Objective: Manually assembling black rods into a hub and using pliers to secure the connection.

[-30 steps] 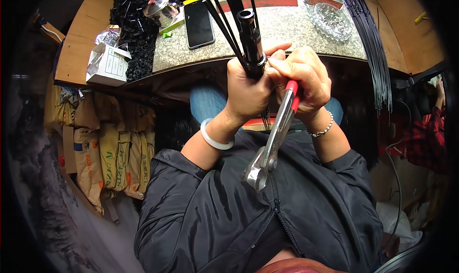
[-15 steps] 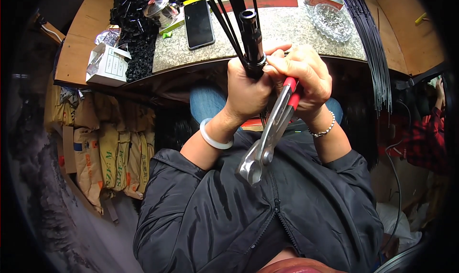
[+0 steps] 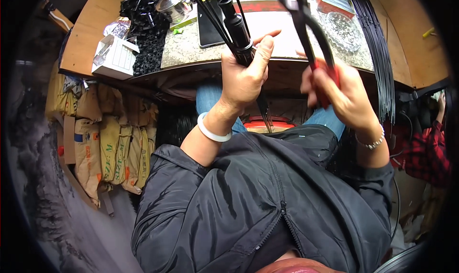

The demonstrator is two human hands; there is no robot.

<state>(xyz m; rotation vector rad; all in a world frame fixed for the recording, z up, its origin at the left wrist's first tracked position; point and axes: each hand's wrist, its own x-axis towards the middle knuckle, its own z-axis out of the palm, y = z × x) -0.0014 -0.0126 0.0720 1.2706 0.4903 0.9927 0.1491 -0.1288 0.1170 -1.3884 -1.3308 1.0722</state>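
Note:
My left hand (image 3: 241,84) is wrapped round a black tube (image 3: 235,27) with several thin black rods lying along it, rather like a folded umbrella frame. A shiny ring circles the tube just above the thumb, and thin rod ends (image 3: 264,113) hang below the fist. Over to the right, my right hand (image 3: 342,94) grips red-handled pliers (image 3: 302,27), jaws pointing away over the bench. That hand and the jaws are smeared by motion. The pliers are apart from the tube.
On the bench (image 3: 186,53) lie a phone (image 3: 210,29), a lidded metal pot (image 3: 174,8), small black parts (image 3: 153,53) and a white box (image 3: 114,58). To the right are a glass dish (image 3: 342,34) and long thin rods (image 3: 381,58). Sacks (image 3: 110,144) stand left; another person's plaid sleeve (image 3: 430,149) shows right.
My right hand has come away from the left one and swung right. The pliers have turned from jaws toward me to jaws pointing away. My left hand keeps hold of the tube.

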